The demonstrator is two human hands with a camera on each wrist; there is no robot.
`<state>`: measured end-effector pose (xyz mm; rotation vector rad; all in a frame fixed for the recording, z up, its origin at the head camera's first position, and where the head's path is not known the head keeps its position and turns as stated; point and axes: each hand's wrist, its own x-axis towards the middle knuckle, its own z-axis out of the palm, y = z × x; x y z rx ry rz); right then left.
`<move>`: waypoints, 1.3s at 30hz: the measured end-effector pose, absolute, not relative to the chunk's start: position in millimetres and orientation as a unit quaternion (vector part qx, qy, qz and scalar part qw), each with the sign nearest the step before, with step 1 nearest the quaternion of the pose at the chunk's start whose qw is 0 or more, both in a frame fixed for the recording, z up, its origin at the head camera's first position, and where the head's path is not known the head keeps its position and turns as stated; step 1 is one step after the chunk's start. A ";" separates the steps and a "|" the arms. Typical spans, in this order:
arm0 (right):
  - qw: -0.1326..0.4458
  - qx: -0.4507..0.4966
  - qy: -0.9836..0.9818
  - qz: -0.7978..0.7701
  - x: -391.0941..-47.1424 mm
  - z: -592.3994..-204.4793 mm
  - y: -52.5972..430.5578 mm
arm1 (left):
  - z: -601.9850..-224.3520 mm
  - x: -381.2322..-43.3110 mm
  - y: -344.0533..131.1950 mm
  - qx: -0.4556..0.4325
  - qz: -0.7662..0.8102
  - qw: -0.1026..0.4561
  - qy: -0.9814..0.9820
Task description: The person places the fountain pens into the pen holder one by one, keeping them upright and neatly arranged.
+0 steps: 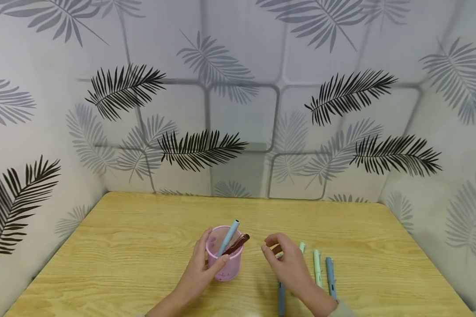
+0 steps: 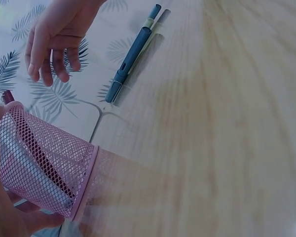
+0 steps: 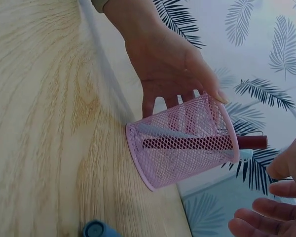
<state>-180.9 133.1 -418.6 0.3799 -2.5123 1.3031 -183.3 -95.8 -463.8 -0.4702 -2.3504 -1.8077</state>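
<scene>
My left hand (image 1: 194,277) grips a pink mesh pen cup (image 1: 227,269) standing on the table, fingers around its far side and thumb at the near rim. Inside lean a light blue pen (image 1: 228,238) and a dark red pen (image 1: 238,245); the red one shows through the mesh in the right wrist view. To the right of the cup, my right hand (image 1: 292,266) hovers with nothing in its loosely bent fingers. Below and behind it lie a dark blue pen (image 1: 281,299) and a pale green pen (image 1: 302,246), both partly hidden by the hand.
Right of my right hand, a light green pen (image 1: 317,266) and a blue pen (image 1: 331,276) lie side by side on the wood-grain table (image 1: 143,246). A wall covering with leaf patterns (image 1: 238,110) rises behind the table's far edge.
</scene>
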 end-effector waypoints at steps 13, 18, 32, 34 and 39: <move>0.119 0.109 -0.875 0.456 -174.1 -415.6 152.1 | -461.2 -182.7 -95.6 -0.163 -0.594 0.073 -0.785; 0.128 0.105 -0.879 0.448 -172.7 -416.5 159.9 | -460.9 -182.4 -95.7 -0.159 -0.592 0.069 -0.787; 0.111 0.060 -0.890 0.437 -168.6 -417.9 186.6 | -460.5 -183.0 -96.2 -0.158 -0.590 0.063 -0.790; 0.114 0.056 -0.892 0.434 -167.5 -417.2 189.7 | -460.6 -183.2 -96.1 -0.158 -0.593 0.060 -0.787; 0.133 0.051 -0.896 0.421 -164.3 -418.2 197.8 | -460.6 -183.8 -96.5 -0.157 -0.607 0.046 -0.778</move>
